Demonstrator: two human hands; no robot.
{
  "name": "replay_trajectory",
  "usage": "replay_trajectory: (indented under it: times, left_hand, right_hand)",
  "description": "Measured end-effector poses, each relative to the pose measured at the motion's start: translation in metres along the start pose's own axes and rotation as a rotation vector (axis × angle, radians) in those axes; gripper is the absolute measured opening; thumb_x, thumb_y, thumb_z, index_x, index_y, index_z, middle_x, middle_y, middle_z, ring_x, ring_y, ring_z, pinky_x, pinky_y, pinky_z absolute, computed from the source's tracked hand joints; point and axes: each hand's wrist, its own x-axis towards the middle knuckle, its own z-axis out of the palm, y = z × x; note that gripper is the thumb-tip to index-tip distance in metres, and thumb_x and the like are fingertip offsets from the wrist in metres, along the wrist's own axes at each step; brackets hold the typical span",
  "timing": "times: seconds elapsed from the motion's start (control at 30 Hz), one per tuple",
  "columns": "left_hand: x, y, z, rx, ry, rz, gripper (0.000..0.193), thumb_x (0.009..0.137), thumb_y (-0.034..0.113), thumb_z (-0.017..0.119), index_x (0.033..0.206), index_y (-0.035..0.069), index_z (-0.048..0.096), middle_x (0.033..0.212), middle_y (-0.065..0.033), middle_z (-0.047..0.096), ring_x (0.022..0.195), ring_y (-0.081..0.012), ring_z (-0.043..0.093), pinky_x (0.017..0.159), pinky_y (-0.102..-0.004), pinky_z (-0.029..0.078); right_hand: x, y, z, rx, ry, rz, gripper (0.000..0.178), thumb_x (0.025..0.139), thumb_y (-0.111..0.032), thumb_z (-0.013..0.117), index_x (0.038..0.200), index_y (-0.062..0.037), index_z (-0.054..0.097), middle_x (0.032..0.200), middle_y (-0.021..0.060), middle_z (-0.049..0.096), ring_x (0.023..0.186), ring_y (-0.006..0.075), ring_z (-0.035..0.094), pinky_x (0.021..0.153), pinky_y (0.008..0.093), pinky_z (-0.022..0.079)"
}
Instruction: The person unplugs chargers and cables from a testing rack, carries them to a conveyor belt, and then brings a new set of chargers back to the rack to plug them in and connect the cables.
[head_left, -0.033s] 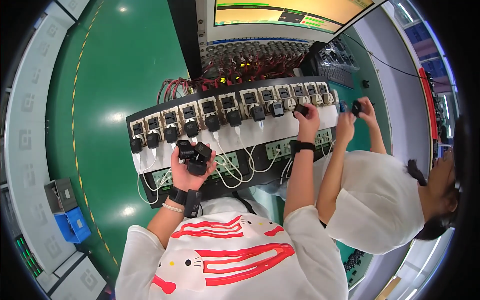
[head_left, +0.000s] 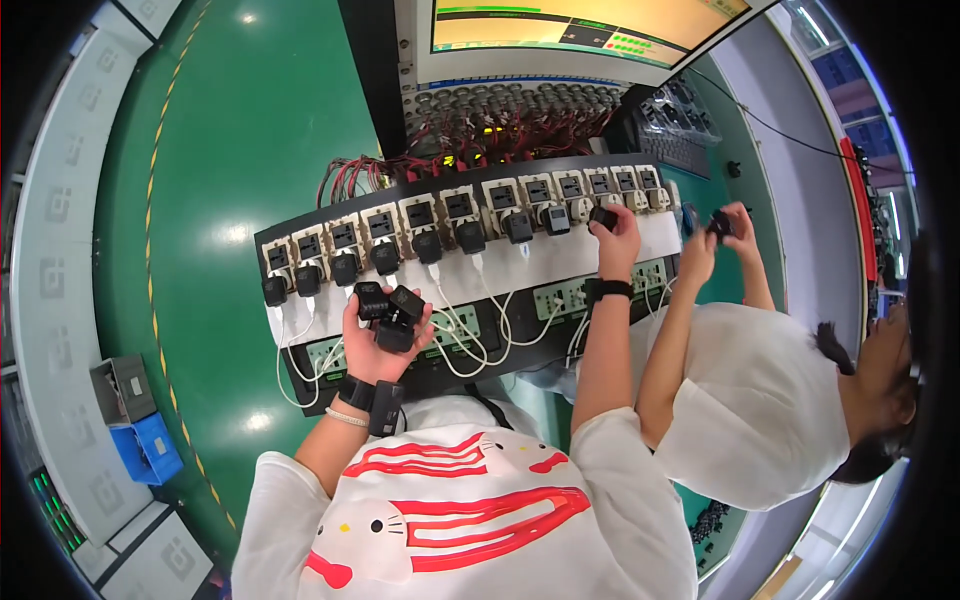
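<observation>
We're over a long test board with a white face and black rim [head_left: 645,235], a wide monitor with a yellow-orange screen [head_left: 580,30] above it, and a co-worker in a white shirt [head_left: 745,400] busy on the right. Along the board runs a row of square beige-framed sockets [head_left: 459,203], black plugs seated on much of it, with thin white cables [head_left: 278,350] looping below. Here's our left hand [head_left: 370,362], palm up, thumb and fingers curled round a cluster of boxy black plastic adapters [head_left: 397,336]. And our right hand [head_left: 623,242] is pinching one more small black block-shaped adapter [head_left: 603,217], just in front of the row, right of the last seated plug; whether it touches a socket, we can't tell. To do this well, we'd grip the block by its sides, keep it square to the socket and keep the left-hand pile loose but secure. Which way do the prongs point? They're out of sight. The outline is nearly square; its longer axis seems to lie crosswise, along the row, slightly tilted.
</observation>
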Motion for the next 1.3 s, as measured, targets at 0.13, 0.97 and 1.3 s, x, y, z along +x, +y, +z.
replay_trajectory:
  times: [0.13,0.97,1.3]
  left_hand:
    - [-0.006,0.002,-0.004,-0.013,-0.016,0.013,0.049,0.084,0.056,0.051,0.109,0.015,0.059,0.125,-0.0159,0.051,0.112,-0.0364,0.050,0.087,-0.0487,0.046]
    - [-0.014,-0.005,-0.003,0.030,-0.273,-0.145,0.058,0.087,0.057,0.039,0.123,0.012,0.051,0.139,-0.0183,0.040,0.122,-0.0420,0.044,0.094,-0.0644,0.037]
    - [-0.016,-0.012,-0.001,0.068,-0.261,-0.190,0.063,0.088,0.056,0.040,0.132,0.010,0.043,0.133,-0.0185,0.047,0.118,-0.0413,0.049,0.095,-0.0670,0.034]
  right_hand:
    - [0.022,0.028,-0.001,-0.216,-0.098,0.020,0.036,0.063,0.005,0.069,0.097,-0.0039,0.062,0.090,0.0076,0.061,0.081,0.0190,0.060,0.074,0.0294,0.048]
    - [-0.156,-0.120,0.086,-0.278,-0.609,-0.248,0.034,0.079,-0.007,0.060,0.113,-0.0049,0.059,0.103,0.0123,0.062,0.091,0.0259,0.059,0.080,0.0328,0.047]
    - [-0.178,-0.103,0.082,0.040,-0.795,0.040,0.061,0.074,-0.003,0.070,0.130,-0.0046,0.046,0.109,0.0087,0.058,0.094,0.0171,0.058,0.079,0.0268,0.048]
